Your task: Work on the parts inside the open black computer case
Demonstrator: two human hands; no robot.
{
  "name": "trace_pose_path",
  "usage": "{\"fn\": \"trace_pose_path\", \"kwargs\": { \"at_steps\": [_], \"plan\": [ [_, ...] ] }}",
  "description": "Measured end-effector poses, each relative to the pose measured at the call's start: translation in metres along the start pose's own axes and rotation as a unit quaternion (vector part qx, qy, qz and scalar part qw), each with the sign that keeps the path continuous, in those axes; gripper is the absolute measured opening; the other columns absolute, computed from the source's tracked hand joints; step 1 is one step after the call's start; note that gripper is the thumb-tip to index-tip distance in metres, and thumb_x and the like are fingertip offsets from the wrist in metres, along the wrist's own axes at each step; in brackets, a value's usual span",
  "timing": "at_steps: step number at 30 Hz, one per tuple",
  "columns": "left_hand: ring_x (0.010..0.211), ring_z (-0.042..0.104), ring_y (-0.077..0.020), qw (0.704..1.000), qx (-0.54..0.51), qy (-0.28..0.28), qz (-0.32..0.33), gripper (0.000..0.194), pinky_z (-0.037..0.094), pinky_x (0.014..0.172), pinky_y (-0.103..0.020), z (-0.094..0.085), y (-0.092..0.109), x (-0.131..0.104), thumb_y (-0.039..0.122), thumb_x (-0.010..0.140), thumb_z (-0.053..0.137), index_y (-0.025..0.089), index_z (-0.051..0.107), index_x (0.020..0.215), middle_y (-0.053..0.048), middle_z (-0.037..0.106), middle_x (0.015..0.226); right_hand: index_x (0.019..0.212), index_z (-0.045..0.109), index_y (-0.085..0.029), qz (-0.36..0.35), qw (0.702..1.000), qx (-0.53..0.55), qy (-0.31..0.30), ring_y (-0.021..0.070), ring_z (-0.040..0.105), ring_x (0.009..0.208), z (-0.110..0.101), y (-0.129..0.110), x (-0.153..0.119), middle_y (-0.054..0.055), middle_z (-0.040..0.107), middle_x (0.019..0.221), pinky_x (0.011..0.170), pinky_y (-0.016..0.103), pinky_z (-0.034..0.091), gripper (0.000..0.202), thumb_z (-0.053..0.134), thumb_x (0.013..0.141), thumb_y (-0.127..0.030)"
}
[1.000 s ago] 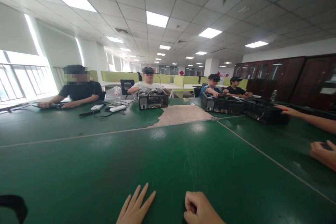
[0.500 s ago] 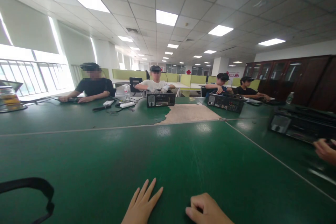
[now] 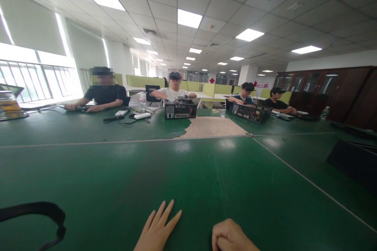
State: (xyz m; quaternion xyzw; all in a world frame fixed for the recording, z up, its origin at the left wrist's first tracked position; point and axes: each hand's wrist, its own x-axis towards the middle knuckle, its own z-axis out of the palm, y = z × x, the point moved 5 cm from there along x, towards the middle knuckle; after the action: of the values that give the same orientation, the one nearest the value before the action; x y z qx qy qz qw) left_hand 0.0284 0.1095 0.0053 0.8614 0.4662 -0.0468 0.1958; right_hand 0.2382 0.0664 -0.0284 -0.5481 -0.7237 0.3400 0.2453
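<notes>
Down at the near edge, the left hand (image 3: 159,230) lies flat on the green table mat (image 3: 118,180) with its fingers spread and straight, holding nothing; the right hand (image 3: 231,237) sits just beside it curled into a loose fist, empty as far as the view shows. Both rest much as they did a second ago. What has changed is the right side: the neighbour's hands that reached in a moment before are gone, and the black computer case they held has given way to a dark flat panel (image 3: 352,162) near the right edge, well apart from either hand. A black strap (image 3: 44,213) loops on the mat at near left. Far across, an open computer case (image 3: 180,109) stands before a seated person in white gloves; its inside is too small to read. Another open case (image 3: 250,112) lies at far right, showing coloured parts.
</notes>
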Motion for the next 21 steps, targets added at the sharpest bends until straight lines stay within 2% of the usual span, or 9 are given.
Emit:
{"fn": "trace_pose_path", "kwargs": {
  "at_steps": [3, 7, 13, 19, 21],
  "plan": [
    [0.138, 0.008, -0.0323, 1.0, 0.004, 0.003, 0.002, 0.069, 0.014, 0.11, -0.056, -0.001, -0.003, 0.005, 0.051, 0.079, 0.056, 0.033, 0.029, 0.14, -0.003, 0.012, 0.15, 0.049, 0.053, -0.018, 0.04, 0.999, -0.006, 0.028, 0.0113, 0.057, 0.058, -0.001, 0.006, 0.002, -0.003, 0.056, 0.052, 0.063, 0.02, 0.038, 0.023, 0.037, 0.064, -0.013],
    [0.137, 0.005, -0.0338, 0.999, 0.0, -0.031, 0.011, 0.077, 0.013, 0.109, -0.058, 0.001, -0.005, 0.008, 0.065, 0.077, 0.053, 0.034, 0.024, 0.141, -0.004, 0.008, 0.151, 0.046, 0.048, -0.019, 0.057, 0.998, -0.028, 0.03, 0.0107, 0.055, 0.056, 0.002, 0.012, 0.004, -0.004, 0.052, 0.048, 0.06, 0.019, 0.038, 0.021, 0.035, 0.061, -0.012],
    [0.137, 0.004, -0.0332, 1.0, 0.002, -0.023, 0.011, 0.07, 0.012, 0.109, -0.057, 0.002, -0.006, 0.008, 0.056, 0.081, 0.054, 0.033, 0.026, 0.141, -0.004, 0.008, 0.15, 0.052, 0.057, -0.019, 0.026, 0.993, -0.119, 0.01, 0.0109, 0.057, 0.058, 0.009, 0.013, 0.005, -0.003, 0.061, 0.057, 0.068, 0.021, 0.039, 0.024, 0.038, 0.063, -0.011],
    [0.137, 0.009, -0.0348, 1.0, -0.005, 0.012, 0.018, 0.076, 0.013, 0.109, -0.057, 0.002, -0.007, 0.008, 0.067, 0.076, 0.053, 0.032, 0.03, 0.14, -0.006, 0.013, 0.15, 0.057, 0.064, -0.019, 0.035, 0.989, -0.143, -0.004, 0.0111, 0.058, 0.058, 0.007, 0.008, 0.004, -0.002, 0.063, 0.058, 0.065, 0.02, 0.04, 0.028, 0.039, 0.067, -0.011],
    [0.137, 0.008, -0.0353, 1.0, -0.005, -0.003, 0.02, 0.077, 0.013, 0.109, -0.058, 0.002, -0.007, 0.008, 0.069, 0.076, 0.05, 0.032, 0.03, 0.14, -0.007, 0.013, 0.15, 0.058, 0.065, -0.019, 0.035, 0.99, -0.14, -0.002, 0.0107, 0.058, 0.056, 0.006, 0.008, 0.004, -0.003, 0.063, 0.058, 0.063, 0.019, 0.04, 0.029, 0.039, 0.066, -0.01]
  ]
}}
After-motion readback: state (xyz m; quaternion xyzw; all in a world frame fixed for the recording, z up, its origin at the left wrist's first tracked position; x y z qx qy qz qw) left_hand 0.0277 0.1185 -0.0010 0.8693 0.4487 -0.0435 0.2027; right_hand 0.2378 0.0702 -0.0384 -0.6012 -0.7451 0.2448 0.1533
